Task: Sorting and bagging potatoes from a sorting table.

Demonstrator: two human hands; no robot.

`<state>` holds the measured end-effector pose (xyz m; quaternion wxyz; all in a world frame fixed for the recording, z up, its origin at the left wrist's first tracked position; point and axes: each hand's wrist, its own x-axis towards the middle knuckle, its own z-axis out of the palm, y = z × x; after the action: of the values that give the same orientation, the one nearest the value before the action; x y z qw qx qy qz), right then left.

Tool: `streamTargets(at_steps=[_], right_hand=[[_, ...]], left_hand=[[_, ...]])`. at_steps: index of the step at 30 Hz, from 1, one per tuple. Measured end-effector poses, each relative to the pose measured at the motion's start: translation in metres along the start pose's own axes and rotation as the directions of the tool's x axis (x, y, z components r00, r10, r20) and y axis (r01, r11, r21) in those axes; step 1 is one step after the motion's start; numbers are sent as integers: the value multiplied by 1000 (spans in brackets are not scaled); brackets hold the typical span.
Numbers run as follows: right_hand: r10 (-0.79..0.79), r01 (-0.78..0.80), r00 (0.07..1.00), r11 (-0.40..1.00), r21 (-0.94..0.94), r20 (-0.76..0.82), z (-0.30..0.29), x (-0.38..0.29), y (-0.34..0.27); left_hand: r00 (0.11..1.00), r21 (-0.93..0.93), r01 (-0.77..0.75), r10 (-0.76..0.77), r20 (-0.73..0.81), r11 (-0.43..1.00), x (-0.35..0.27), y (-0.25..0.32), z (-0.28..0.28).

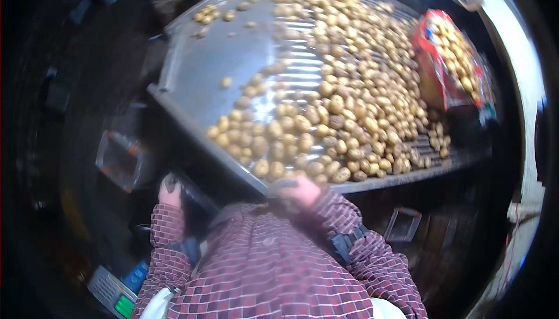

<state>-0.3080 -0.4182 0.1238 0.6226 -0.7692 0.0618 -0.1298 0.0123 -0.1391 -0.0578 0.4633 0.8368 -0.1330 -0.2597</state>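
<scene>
Many potatoes lie over a metal sorting table before me, partly on its ribbed or roller section at the right. My right hand, with something dark over its fingers, is at the table's near edge beside the closest potatoes; blur hides whether it grips anything. My left hand is lower left, away from the potatoes, near a dark edge, with a dark patch at its fingers. What it holds, if anything, does not show. A red and clear plastic bag filled with potatoes stands at the table's right side.
The table's raised metal rim runs diagonally between my hands. A clear plastic crate or bag sits low at the left. A grey device with green buttons is at lower left, and a pale beam stands at far right.
</scene>
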Motion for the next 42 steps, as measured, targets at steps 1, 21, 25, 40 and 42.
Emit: streamTargets(at_steps=[1,21,25,40,42], right_hand=[[-7,-8,997,978,-209,-70,-15,-18,-14],[451,253,-697,882,397,-558,68,-456,-91],[572,416,-716,810,412,-401,63,-491,-59],[270,-733,-636,82,676,-723,-159,-620,20],[211,-770,-398,453,450,-893,-177,-570,30]], left_hand=[[992,2,-118,117,43,993,10,42,25],[517,273,-847,585,625,457,1,199,206],[570,322,-816,578,584,480,-14,197,199],[743,404,-666,608,280,627,-41,160,193],[735,450,-672,606,305,588,-47,168,196]])
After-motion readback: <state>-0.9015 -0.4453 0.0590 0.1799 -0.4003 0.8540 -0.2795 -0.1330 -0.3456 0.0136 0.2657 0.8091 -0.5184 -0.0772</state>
